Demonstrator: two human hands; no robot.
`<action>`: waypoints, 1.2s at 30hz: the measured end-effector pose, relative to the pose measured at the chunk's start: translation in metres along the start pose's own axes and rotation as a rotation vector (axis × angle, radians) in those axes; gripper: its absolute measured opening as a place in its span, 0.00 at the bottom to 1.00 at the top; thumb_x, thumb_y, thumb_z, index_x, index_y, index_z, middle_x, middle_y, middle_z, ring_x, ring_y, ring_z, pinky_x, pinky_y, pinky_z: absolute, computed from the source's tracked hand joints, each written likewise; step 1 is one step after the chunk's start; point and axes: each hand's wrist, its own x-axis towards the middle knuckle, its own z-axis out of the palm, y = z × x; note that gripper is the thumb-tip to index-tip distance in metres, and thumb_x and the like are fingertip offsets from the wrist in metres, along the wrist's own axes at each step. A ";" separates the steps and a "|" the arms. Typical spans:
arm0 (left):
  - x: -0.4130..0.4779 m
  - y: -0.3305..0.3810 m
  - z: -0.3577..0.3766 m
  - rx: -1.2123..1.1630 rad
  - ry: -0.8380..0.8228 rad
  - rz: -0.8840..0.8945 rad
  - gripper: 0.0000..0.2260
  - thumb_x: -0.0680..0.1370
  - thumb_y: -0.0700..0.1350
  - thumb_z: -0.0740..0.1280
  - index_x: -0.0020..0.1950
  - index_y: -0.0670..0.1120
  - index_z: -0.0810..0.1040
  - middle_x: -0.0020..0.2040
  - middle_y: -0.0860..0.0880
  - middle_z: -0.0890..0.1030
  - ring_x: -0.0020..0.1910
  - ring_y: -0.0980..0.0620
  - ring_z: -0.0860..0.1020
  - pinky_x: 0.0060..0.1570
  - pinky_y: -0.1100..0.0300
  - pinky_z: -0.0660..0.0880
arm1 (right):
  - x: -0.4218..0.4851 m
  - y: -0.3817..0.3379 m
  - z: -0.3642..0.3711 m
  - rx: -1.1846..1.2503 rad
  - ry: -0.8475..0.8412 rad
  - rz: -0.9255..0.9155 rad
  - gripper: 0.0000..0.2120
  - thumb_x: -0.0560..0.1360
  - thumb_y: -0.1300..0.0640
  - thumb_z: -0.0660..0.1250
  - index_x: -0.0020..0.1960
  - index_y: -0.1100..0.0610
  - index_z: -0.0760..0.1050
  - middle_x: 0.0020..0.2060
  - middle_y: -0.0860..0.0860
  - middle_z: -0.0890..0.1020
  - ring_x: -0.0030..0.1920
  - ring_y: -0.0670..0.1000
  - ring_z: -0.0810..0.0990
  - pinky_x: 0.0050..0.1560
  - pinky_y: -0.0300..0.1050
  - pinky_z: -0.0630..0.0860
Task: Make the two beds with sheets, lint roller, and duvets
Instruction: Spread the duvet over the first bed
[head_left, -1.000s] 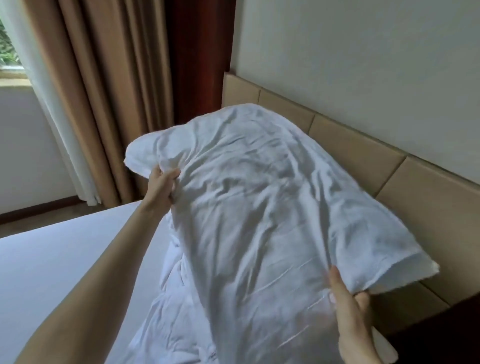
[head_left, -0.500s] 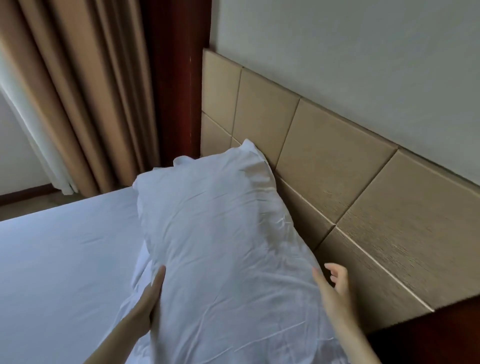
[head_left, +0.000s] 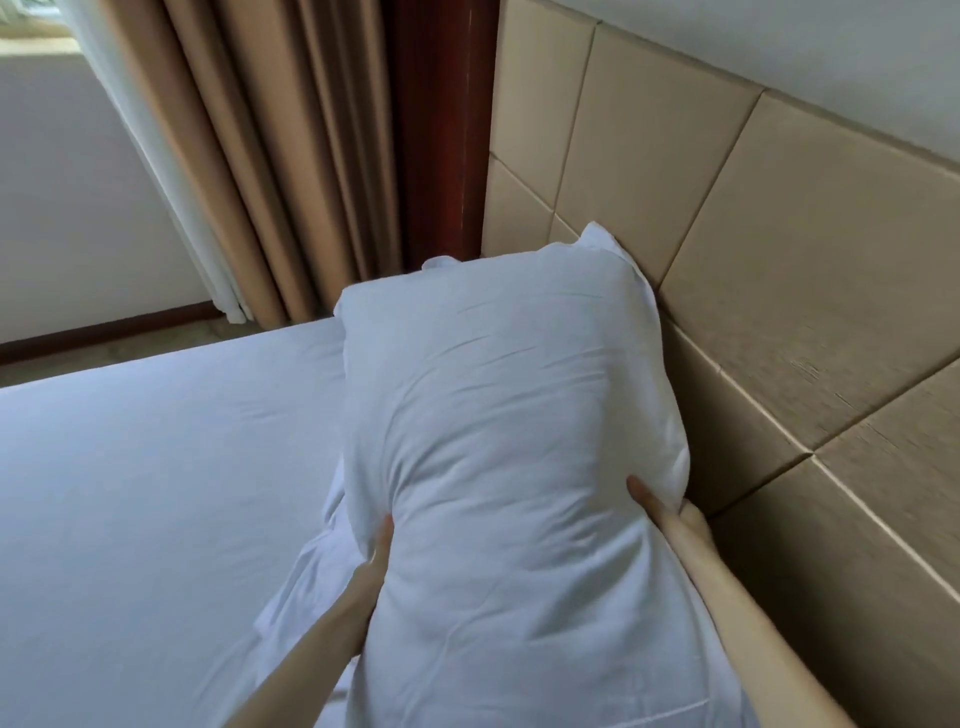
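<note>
Beige padded panels of the headboard (head_left: 779, 270) are filling the right of the head camera's view, with tan curtains (head_left: 249, 156) hanging behind the bed's far corner. I am holding a white pillow (head_left: 509, 415) against that headboard, its far right corner touching the panels. My left hand (head_left: 382, 545) is gripping the pillow's left edge, thumb pressing into the front and fingers hidden behind. My right hand (head_left: 662, 512) is clasping the right edge the same way, wedged between pillow and headboard. To my left a white sheet (head_left: 156, 493) is lying spread nearly smooth over the mattress. Crumpled white fabric (head_left: 306, 587) is bunching beneath the pillow's lower left; I cannot tell whether it is a second pillow or loose linen. No lint roller or duvet is showing. By my reading, this bed is already wearing its sheet and I am dressing its head. The next move is calling for settling the pillow flat, squaring it to the headboard, and letting go without rucking the sheet.
</note>
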 end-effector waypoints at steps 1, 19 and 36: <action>-0.007 0.004 -0.001 0.000 0.047 0.017 0.51 0.55 0.80 0.63 0.73 0.57 0.64 0.63 0.52 0.74 0.60 0.50 0.73 0.63 0.51 0.70 | -0.009 -0.002 0.002 -0.011 0.018 -0.022 0.40 0.61 0.34 0.74 0.65 0.56 0.70 0.47 0.52 0.78 0.48 0.57 0.77 0.53 0.52 0.75; -0.171 -0.036 -0.289 0.419 0.410 0.298 0.22 0.77 0.59 0.63 0.38 0.41 0.69 0.36 0.48 0.71 0.36 0.50 0.71 0.36 0.60 0.64 | -0.328 0.113 0.193 0.252 0.228 -0.292 0.13 0.71 0.55 0.73 0.48 0.62 0.74 0.42 0.56 0.78 0.46 0.55 0.77 0.52 0.47 0.72; -0.385 -0.128 -0.656 0.194 1.021 0.244 0.23 0.78 0.58 0.62 0.34 0.40 0.67 0.34 0.44 0.70 0.35 0.46 0.68 0.33 0.53 0.62 | -0.563 0.083 0.498 0.009 -0.152 -0.431 0.23 0.77 0.54 0.65 0.65 0.69 0.69 0.61 0.67 0.75 0.61 0.66 0.74 0.56 0.53 0.69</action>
